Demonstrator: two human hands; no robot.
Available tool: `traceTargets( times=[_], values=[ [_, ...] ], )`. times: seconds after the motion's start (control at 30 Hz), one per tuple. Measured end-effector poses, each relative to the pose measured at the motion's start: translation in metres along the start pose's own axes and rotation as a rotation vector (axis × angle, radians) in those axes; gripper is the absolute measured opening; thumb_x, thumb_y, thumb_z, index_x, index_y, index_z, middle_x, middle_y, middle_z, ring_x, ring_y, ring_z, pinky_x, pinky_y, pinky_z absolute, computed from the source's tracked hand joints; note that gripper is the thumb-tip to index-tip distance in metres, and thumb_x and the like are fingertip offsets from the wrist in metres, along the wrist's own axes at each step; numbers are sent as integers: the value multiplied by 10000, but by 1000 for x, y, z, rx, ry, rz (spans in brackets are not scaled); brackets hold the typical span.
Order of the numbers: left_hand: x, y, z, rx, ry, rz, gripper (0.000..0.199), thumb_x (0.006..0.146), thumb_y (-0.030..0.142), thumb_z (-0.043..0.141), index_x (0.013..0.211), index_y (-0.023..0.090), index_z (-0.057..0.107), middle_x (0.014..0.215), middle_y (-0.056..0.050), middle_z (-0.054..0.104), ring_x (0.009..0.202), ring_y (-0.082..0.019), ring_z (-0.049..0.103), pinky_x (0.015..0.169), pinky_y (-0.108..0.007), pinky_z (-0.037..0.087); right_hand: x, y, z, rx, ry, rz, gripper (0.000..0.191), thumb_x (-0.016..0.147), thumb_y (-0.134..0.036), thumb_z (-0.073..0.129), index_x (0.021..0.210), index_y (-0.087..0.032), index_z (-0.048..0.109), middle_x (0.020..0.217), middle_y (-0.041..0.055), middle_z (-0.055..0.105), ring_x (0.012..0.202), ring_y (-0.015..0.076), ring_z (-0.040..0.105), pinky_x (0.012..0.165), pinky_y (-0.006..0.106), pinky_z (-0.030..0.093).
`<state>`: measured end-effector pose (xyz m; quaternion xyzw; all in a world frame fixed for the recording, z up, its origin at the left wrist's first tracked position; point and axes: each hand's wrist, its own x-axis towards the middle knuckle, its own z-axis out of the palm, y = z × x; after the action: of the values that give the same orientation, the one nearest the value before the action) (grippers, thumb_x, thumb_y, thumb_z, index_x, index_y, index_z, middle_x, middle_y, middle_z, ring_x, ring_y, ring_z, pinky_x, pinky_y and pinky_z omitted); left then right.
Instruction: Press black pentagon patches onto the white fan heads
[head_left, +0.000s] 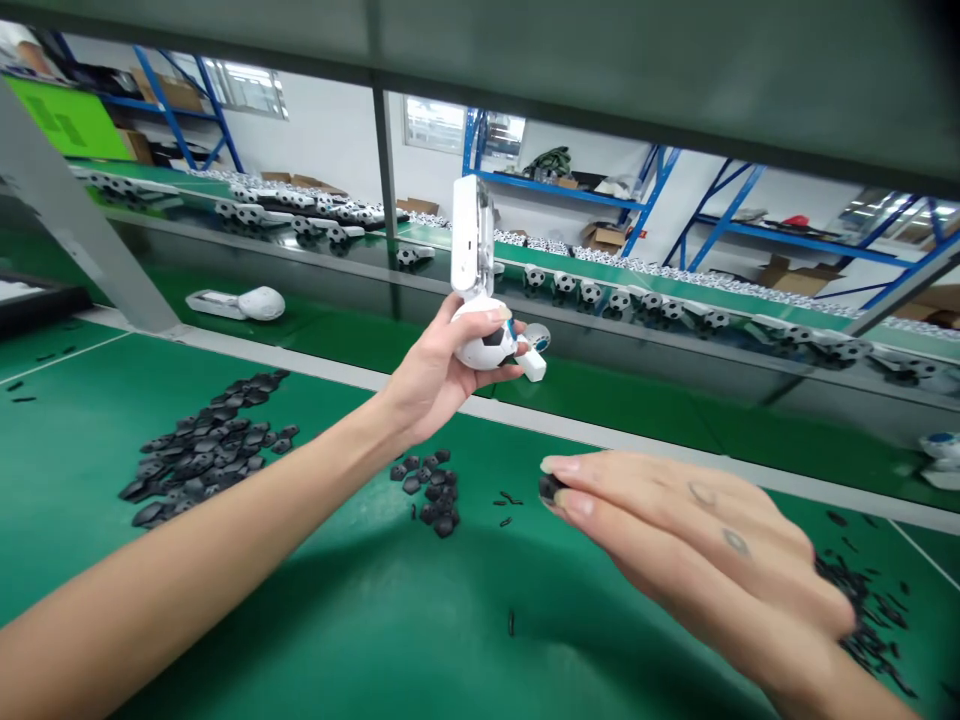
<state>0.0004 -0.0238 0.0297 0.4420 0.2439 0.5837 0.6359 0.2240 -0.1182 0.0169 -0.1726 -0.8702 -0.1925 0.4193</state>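
My left hand [439, 375] is raised over the far edge of the green table and closed around a white soccer-ball device [468, 240]. Its long flat part points up, and its round end, with a black patch, sits between my thumb and fingers. A small white piece with a blue spot [534, 362] shows just beyond my fingertips; whether it is joined to the device I cannot tell. Lower and to the right, my right hand [697, 545] pinches a small black piece [550, 488] between its fingertips, apart from the device.
Black pentagon pieces form a large pile [202, 455] at left and a smaller cluster [435, 490] mid-table. Thin black bits [862, 610] lie at right. A plain white device [238, 303] rests on the green belt [615, 410]. Soccer-ball devices [590, 291] line the ledge behind.
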Motion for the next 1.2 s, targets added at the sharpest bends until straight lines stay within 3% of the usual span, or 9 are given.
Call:
traceTargets(
  times=[0.13, 0.3, 0.4, 0.53, 0.63, 0.7, 0.87, 1.03, 1.2],
  values=[
    [0, -3, -2, 16, 40, -11, 353, 822, 294, 816, 1081, 197, 597, 1033, -78, 743, 885, -226, 766, 666, -281, 656, 8, 1, -7, -83, 30, -75, 188, 1013, -129, 697, 1015, -268, 823, 1216, 10, 822, 1133, 227, 798, 981, 308, 708],
    [3, -6, -4, 1, 103, -17, 342, 874, 386, 811, 1074, 191, 614, 955, -80, 732, 788, -210, 744, 544, -240, 604, 19, -3, -15, -213, 135, 19, 218, 967, -141, 806, 856, -329, 792, 858, -50, 811, 780, 148, 807, 804, 205, 706],
    [5, -7, -6, 17, 93, 39, 453, 881, 509, 855, 1127, 215, 614, 909, -61, 721, 727, -199, 724, 481, -222, 566, 18, -4, -21, -246, 126, 5, 173, 961, -139, 817, 901, -300, 796, 800, -39, 786, 739, 149, 783, 806, 239, 706],
    [5, -9, -6, 93, 42, 119, 504, 885, 605, 849, 1154, 240, 628, 916, -58, 722, 710, -204, 720, 500, -240, 581, 11, 7, -14, -173, 146, 22, 187, 952, -120, 806, 1037, -287, 794, 904, -30, 820, 826, 169, 787, 796, 289, 700],
    [1, -12, -4, 186, 20, 147, 513, 891, 599, 849, 1192, 236, 648, 926, -63, 723, 722, -208, 711, 518, -252, 591, 12, 13, 2, -1, 310, 222, 204, 941, -106, 812, 1017, -292, 773, 877, -24, 814, 784, 169, 766, 721, 303, 660],
    [-3, -16, -3, 265, 17, 164, 545, 866, 627, 863, 1171, 214, 680, 918, -66, 717, 711, -200, 692, 522, -253, 587, 17, 14, 11, 154, 398, 459, 159, 943, -124, 816, 943, -273, 760, 841, -18, 798, 737, 163, 747, 692, 301, 638],
    [-10, -26, -6, 472, -30, 254, 612, 909, 781, 716, 997, 176, 748, 911, -97, 725, 702, -199, 664, 584, -272, 573, 28, 14, 23, 677, 348, 979, 210, 932, -357, 842, 838, -204, 733, 737, 13, 765, 629, 158, 726, 598, 271, 620],
    [-19, -31, -8, 683, -65, 389, 633, 980, 802, 585, 1030, 199, 768, 912, -77, 728, 709, -195, 637, 585, -277, 498, 27, 17, 33, 1193, 239, 1197, 476, 774, -555, 950, 836, -174, 674, 770, 38, 801, 616, 148, 737, 575, 240, 616],
    [-27, -28, -2, 816, -64, 466, 570, 977, 791, 607, 1043, 242, 744, 906, -37, 727, 716, -185, 623, 585, -280, 477, 25, 17, 42, 1371, 236, 1261, 519, 702, -555, 991, 816, -172, 660, 747, 13, 787, 606, 123, 725, 613, 232, 634]
  ],
)
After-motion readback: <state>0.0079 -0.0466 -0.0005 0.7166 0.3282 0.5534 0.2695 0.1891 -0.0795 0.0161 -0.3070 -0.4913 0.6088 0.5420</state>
